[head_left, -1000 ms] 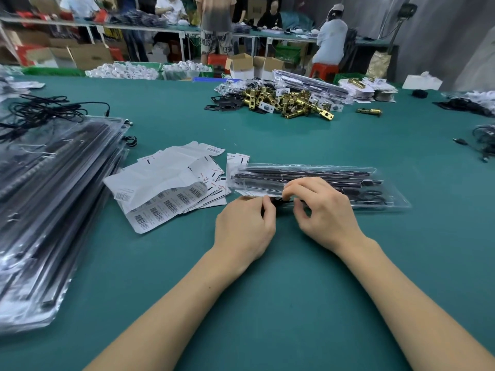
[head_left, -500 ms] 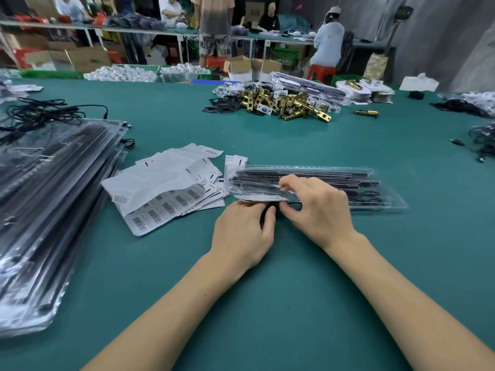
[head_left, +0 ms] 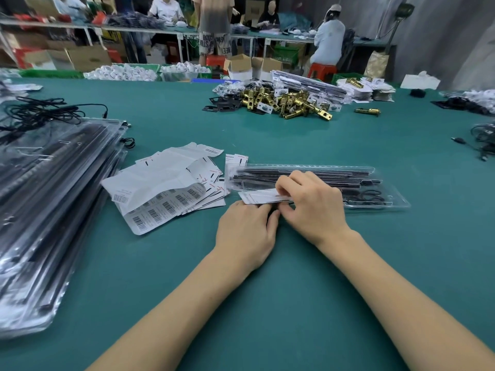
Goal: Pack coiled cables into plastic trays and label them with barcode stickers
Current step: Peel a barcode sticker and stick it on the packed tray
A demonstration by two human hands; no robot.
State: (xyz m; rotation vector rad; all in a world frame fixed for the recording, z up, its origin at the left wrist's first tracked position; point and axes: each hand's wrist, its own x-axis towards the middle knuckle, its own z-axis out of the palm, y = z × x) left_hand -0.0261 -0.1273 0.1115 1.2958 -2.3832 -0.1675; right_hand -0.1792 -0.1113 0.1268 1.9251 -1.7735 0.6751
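A long clear plastic tray [head_left: 375,183] with black parts and a coiled cable inside lies across the green table in front of me. A white label [head_left: 258,196] lies on the tray's near left part. My right hand [head_left: 313,207] rests on the tray, its fingertips pinching the label's right end. My left hand [head_left: 246,231] lies knuckles up just below the label, fingers curled at the tray's near edge; what they hold is hidden. Sheets of barcode stickers [head_left: 166,199] are spread to the left of the tray.
A tall stack of filled clear trays [head_left: 48,210] takes up the left side, with loose black cables [head_left: 40,113] behind it. Brass lock parts [head_left: 289,103] are heaped mid-table far back. More black cables [head_left: 482,140] lie at the right edge. People work at a far bench.
The white label has come into view on the tray's near left part. My right hand shifted slightly left over it. My left hand stays at the tray's near edge.
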